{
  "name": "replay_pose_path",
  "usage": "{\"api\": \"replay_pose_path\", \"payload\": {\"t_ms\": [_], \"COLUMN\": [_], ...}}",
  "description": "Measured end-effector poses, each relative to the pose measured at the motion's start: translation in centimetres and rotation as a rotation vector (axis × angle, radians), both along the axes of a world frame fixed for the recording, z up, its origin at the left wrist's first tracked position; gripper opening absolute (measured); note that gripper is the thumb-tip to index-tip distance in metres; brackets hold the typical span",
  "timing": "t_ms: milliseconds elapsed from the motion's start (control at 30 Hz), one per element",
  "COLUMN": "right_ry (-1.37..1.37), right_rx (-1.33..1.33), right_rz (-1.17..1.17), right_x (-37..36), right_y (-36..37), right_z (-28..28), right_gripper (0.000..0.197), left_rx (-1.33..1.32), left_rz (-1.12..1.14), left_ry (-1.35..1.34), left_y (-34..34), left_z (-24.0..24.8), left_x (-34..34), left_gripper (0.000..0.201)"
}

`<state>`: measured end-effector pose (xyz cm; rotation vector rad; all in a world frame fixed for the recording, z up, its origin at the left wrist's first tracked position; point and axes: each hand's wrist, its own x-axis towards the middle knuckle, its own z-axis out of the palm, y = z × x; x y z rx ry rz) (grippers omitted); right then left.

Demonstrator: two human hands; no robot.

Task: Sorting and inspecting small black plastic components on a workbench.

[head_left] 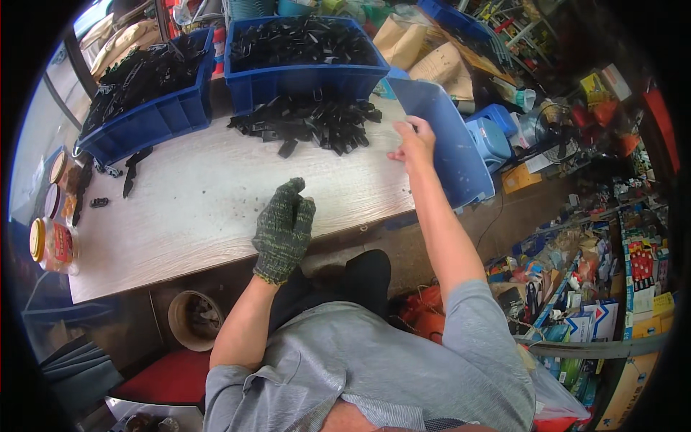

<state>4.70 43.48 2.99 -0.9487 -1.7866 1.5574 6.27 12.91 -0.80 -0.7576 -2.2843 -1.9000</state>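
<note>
My left hand (283, 232) wears a dark green knitted glove and hovers over the table's near edge, its fingers folded in. Whatever it may hold is hidden. My bare right hand (415, 146) is at the table's right end, beside the light blue bin (450, 144). Its fingers are curled, with a small dark spot between them that I cannot make out. A loose pile of black plastic pieces (309, 126) lies on the pale wood-grain table (180, 230), to the left of my right hand.
Two deep blue crates, one (302, 75) at the back and another (155, 119) at the left, are heaped with black pieces. Jars (54, 241) line the left edge. A round bin (194, 320) stands below the table. Crowded shelves (576, 288) fill the right side.
</note>
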Motion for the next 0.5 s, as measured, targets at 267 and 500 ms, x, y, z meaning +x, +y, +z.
{"api": "replay_pose_path", "payload": {"t_ms": [267,500], "right_ry": [-0.334,-0.409], "right_rx": [0.496,0.509], "right_rz": [0.124,0.137], "right_x": [-4.1,-4.2], "right_y": [0.0,-0.1], "right_z": [-0.5,-0.6], "right_gripper": [0.040,0.033], "left_rx": [-0.079,-0.143], "left_rz": [0.040,0.083], "left_ry": [0.124,0.212], "left_y": [0.4,0.7], "left_z": [-0.4,-0.2], "left_x": [-0.1,0.1], "left_gripper": [0.033,0.036]}}
